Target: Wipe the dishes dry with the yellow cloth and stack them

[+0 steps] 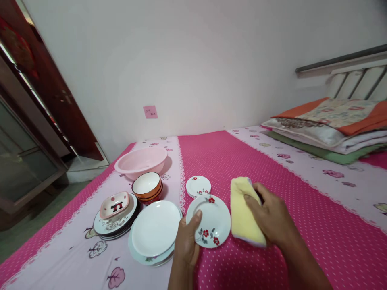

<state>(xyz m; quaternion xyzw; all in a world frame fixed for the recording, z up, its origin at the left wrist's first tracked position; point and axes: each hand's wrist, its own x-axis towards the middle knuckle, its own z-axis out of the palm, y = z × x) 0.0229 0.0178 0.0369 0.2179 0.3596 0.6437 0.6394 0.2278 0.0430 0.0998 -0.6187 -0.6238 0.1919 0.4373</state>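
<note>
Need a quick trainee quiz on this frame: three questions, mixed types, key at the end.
1. Which hand holds the yellow cloth?
2. True or false: the left hand grips a plate with red flowers.
3. The rectangular dish rests on: (a) the pink basin; (b) a stack of plates; (c) the folded bedding.

Key: 1. The right hand. 2. True. 3. b.
</note>
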